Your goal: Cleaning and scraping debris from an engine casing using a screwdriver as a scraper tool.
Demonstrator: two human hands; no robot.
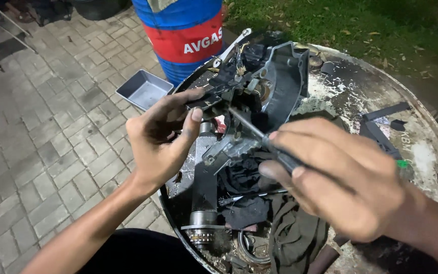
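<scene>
While the dark metal housing [267,81] is steadied near the middle of the view, at about twelve o'clock from the two hands, a slim screwdriver [259,134] is driven into its underside. The left hand [160,137] is closed around a black bracket [209,99] at the housing's nine o'clock edge, thumb raised and fingers curled over the part. The right hand [340,177] is wrapped tightly about the screwdriver's handle, index finger laid along the shank. A slip is judged to be the main hazard: the tip is angled towards the left palm, so a sudden release of the fastener could send it into the thumb. The housing is propped rather than clamped and could be tipped by sideways force. At six o'clock below the work, a steel shaft [204,193] with a bearing end and a dark rag [292,233] are laid on the round drum top [427,152], whose stained surface looks greasy, so a freed screw could easily be lost there. A grey tray [144,90] sits at ten o'clock on the paving [51,127], beside a blue and red barrel [183,35]; grass [356,25] lies at one o'clock.
</scene>
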